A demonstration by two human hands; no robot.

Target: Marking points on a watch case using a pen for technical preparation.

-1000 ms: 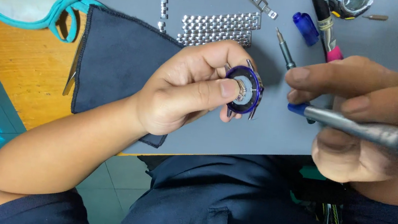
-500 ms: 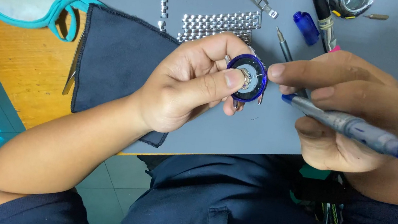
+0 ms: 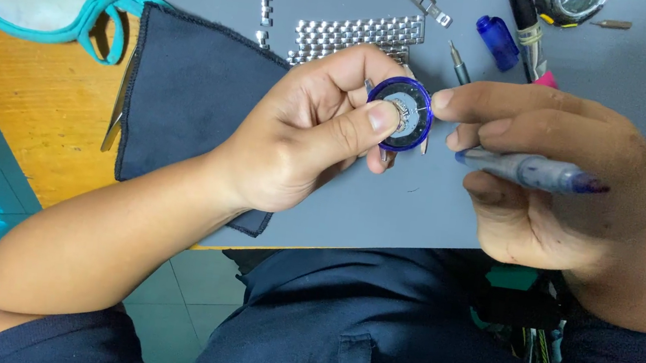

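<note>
The round watch (image 3: pixel 402 114) with the blue rim sits up above the grey mat (image 3: pixel 386 206), near its middle. The left hand (image 3: pixel 309 126) pinches it tight, thumb on the face and fingers curled behind. The right hand (image 3: pixel 554 173) is closed around a blue tool (image 3: pixel 533 172), and its first finger touches the watch rim, I think. A metal band (image 3: pixel 357 36) lies behind. A dark cloth (image 3: pixel 185 99) lies beside the left hand.

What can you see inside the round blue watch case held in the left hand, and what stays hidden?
Inside the watch case, a grey metal inner part shows. The left hand grips it, thumb covering its left edge; the right hand, holding a tool, touches its right rim. Finer detail is too small to tell.
</note>
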